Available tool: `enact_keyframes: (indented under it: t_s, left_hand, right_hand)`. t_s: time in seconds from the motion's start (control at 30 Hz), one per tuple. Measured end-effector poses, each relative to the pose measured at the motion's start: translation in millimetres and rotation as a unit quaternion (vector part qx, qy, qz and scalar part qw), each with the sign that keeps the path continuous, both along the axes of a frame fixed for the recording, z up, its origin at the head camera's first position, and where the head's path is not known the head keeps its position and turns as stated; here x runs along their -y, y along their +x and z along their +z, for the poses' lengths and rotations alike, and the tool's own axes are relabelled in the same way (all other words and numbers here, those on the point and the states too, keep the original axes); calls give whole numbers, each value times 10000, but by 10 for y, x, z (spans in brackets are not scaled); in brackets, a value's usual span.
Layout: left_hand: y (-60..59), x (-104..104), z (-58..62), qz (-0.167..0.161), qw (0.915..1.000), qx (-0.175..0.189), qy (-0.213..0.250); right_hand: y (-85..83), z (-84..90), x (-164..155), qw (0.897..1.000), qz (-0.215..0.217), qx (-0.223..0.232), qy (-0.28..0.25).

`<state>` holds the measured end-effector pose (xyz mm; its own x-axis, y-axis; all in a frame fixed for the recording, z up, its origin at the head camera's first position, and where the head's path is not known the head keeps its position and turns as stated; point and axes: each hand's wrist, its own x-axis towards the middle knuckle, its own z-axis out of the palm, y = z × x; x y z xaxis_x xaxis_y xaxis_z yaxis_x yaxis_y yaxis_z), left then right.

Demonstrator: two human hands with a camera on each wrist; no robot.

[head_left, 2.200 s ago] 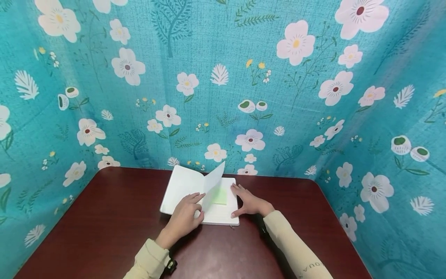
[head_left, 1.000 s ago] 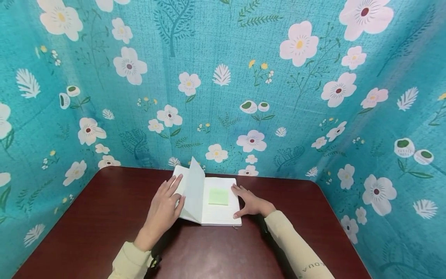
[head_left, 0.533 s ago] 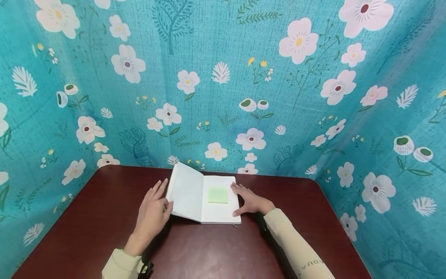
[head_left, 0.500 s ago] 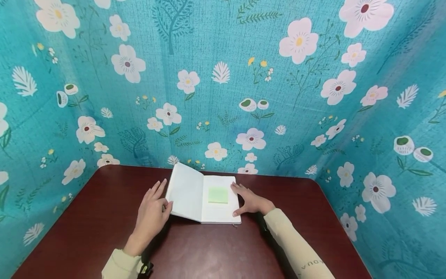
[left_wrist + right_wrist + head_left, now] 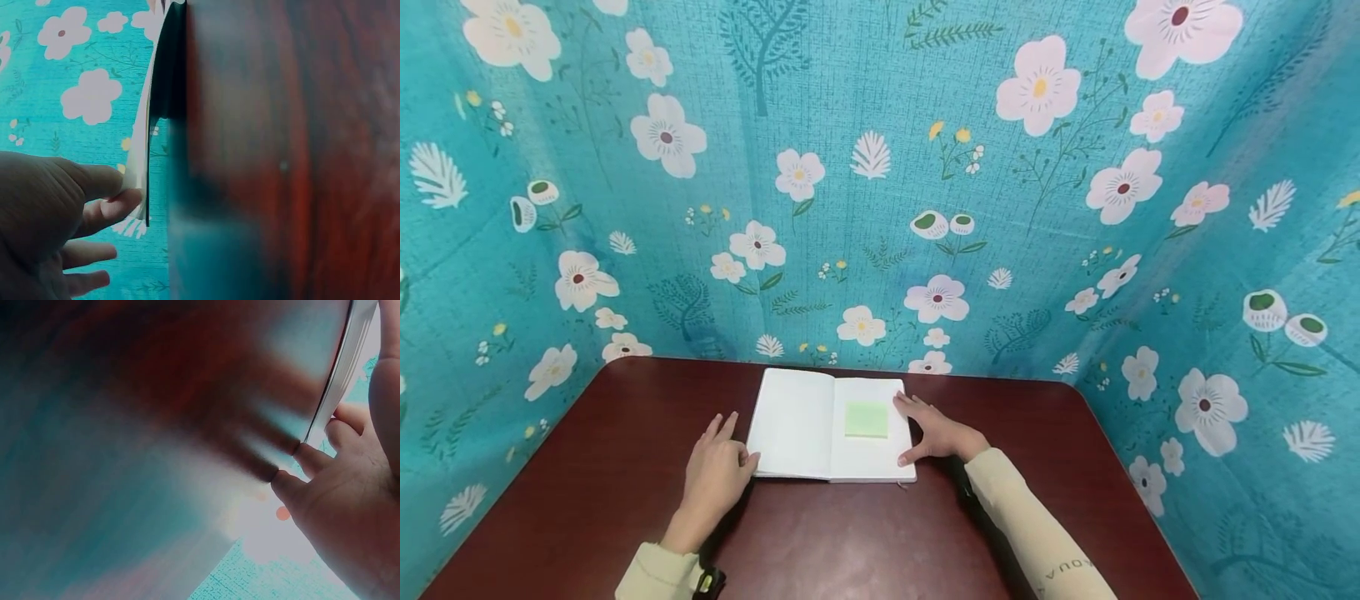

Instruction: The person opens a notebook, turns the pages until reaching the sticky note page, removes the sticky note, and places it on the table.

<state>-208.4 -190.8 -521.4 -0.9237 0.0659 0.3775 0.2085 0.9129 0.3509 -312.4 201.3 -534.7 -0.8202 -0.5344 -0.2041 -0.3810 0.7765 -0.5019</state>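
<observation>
An open white notebook [image 5: 793,425] lies on the table, its two halves spread. A pad of light green sticky notes [image 5: 867,419] sits on its right-hand page. At the notebook's lower left corner is my left hand [image 5: 713,475]. Its thumb and index finger pinch the left edge of the pages [image 5: 139,162] in the left wrist view, the other fingers held apart. My right hand [image 5: 936,432] rests along the right edge, thumb and fingers spread. The right wrist view shows its fingertips [image 5: 312,461] down beside the notebook's side [image 5: 344,365].
The dark red-brown table [image 5: 865,542] reflects light along its front. A teal floral curtain [image 5: 850,183] hangs behind it and at both sides. A short ribbon end [image 5: 902,485] pokes out below the notebook's lower right corner.
My left hand has turned an upright leaf over to the left, moving left with it. The raised left half has come down flatter, uncovering the green sticky notes. My right hand stays put.
</observation>
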Motion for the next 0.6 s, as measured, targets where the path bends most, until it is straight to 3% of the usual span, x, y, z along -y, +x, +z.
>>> enact_keyframes:
  t_s: [0.23, 0.47, 0.6]
  left_hand:
    - [-34, 19, -75, 82, 9981, 589, -180]
    - [-22, 18, -23, 235, 9906, 1327, -246]
    - [-33, 19, 5, 370, 9889, 1431, -175]
  right_hand:
    - [15, 13, 11, 10000, -12, 25, -13]
    - [15, -5, 12, 10000, 46, -2, 51]
    - [14, -1, 7, 10000, 26, -30, 70]
